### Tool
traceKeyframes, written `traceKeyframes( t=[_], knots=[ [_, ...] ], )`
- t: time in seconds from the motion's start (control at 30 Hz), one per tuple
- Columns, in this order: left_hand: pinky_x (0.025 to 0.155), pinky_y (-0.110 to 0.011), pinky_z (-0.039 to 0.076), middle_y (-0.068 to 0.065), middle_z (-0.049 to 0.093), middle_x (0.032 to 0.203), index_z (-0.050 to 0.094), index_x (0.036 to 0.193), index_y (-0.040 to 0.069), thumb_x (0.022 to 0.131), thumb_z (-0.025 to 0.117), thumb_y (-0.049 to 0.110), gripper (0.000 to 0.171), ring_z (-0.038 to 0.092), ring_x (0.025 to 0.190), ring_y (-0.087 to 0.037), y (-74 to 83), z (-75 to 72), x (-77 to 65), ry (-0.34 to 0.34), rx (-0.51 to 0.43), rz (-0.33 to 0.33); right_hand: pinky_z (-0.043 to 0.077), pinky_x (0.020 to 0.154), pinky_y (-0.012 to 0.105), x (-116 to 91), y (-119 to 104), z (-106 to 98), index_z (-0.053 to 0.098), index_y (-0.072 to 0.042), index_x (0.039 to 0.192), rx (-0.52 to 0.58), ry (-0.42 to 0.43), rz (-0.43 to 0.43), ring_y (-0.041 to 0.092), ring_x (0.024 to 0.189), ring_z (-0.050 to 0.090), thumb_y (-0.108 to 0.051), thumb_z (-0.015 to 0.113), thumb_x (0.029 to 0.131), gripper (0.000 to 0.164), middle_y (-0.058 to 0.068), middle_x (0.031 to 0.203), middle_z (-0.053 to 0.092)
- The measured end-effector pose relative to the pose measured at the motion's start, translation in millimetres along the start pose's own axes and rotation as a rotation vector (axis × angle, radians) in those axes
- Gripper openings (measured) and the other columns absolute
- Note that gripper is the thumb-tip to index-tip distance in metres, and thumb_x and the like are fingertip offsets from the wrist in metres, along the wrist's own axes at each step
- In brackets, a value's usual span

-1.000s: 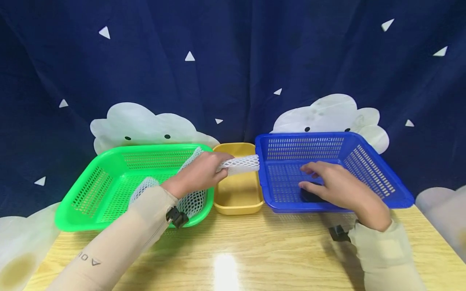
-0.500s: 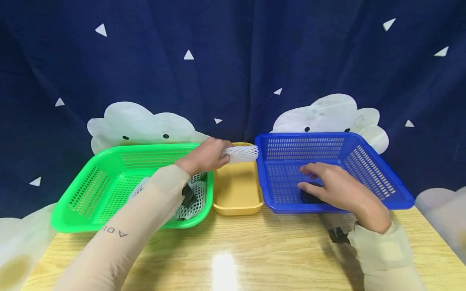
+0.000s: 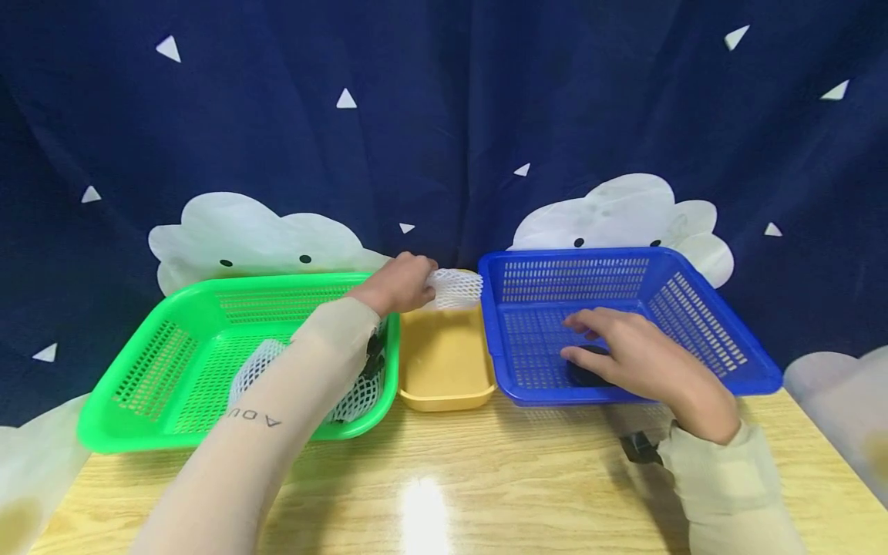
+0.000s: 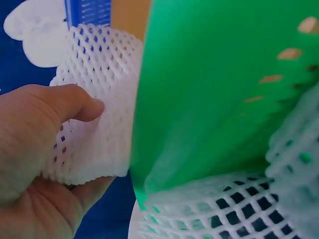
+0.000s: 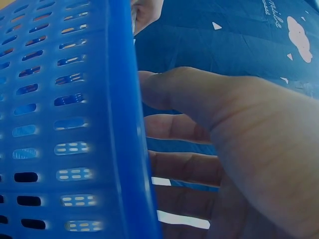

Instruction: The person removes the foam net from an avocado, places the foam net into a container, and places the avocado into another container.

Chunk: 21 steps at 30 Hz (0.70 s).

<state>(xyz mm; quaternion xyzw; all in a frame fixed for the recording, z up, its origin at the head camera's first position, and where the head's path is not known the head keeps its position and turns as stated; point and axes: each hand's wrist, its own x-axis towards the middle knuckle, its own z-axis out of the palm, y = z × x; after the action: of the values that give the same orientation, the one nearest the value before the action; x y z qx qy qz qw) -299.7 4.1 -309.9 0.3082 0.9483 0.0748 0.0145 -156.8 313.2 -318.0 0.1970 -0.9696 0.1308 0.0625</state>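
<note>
My left hand (image 3: 398,285) pinches a white foam mesh fruit sleeve (image 3: 458,289) above the back of the yellow tray (image 3: 444,358). In the left wrist view, the thumb lies on top of the foam sleeve (image 4: 102,104), with fingers beneath. Two more foam nets, (image 3: 258,366) one on the left and another foam net (image 3: 362,397) partly behind my sleeve, lie in the green basket (image 3: 111,408). My right hand (image 3: 627,351) hovers over the front of the blue basket (image 3: 534,339), fingers loosely bent and holding nothing. A black object (image 3: 585,376) sits under it, mostly hidden.
The green basket, yellow tray and blue basket stand side by side on a wooden table (image 3: 375,493). Behind them hangs a dark blue curtain (image 3: 430,116) with white clouds and triangles. The blue basket's rim (image 5: 129,129) is close beside my right fingers.
My left hand has moved back and slightly left with the foam sleeve, away from over the green basket's nets. The right hand has stayed nearly still, and the whole view has shifted slightly.
</note>
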Motion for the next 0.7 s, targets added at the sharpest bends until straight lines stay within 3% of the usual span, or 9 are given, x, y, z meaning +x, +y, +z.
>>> traceKeyframes(
  t=[0.13,0.4,0.7],
  knots=[
    [0.082,-0.041,0.054,-0.012,0.070,0.092,0.067,0.096,0.005,0.090,0.059,0.016,0.015,0.064,0.086,-0.028,0.7,1.0,6.4,-0.040,0.021,-0.045,0.057,0.086,0.045,0.4,0.0,0.5,0.066,-0.012,0.116,-0.010,-0.006,0.012,0.022,0.099,0.069,-0.036,0.068,0.090,0.036,0.006,0.110,0.072],
    [0.083,-0.041,0.052,-0.014,0.069,0.097,0.069,0.096,0.003,0.091,0.059,0.018,0.018,0.062,0.087,-0.028,-0.1,2.0,14.8,-0.117,0.051,-0.138,0.056,0.086,0.045,1.3,-0.6,0.6,0.066,-0.011,0.116,-0.015,-0.014,0.007,0.023,0.099,0.068,-0.036,0.068,0.090,0.037,0.006,0.110,0.072],
    [0.091,-0.043,0.054,-0.015,0.069,0.106,0.069,0.103,0.005,0.091,0.064,0.024,0.023,0.065,0.096,-0.031,-0.9,3.1,21.2,-0.121,0.068,-0.174,0.056,0.086,0.044,-0.2,1.5,1.2,0.066,-0.012,0.117,-0.015,-0.017,0.012,0.023,0.100,0.068,-0.037,0.068,0.089,0.037,0.006,0.111,0.072]
  ],
)
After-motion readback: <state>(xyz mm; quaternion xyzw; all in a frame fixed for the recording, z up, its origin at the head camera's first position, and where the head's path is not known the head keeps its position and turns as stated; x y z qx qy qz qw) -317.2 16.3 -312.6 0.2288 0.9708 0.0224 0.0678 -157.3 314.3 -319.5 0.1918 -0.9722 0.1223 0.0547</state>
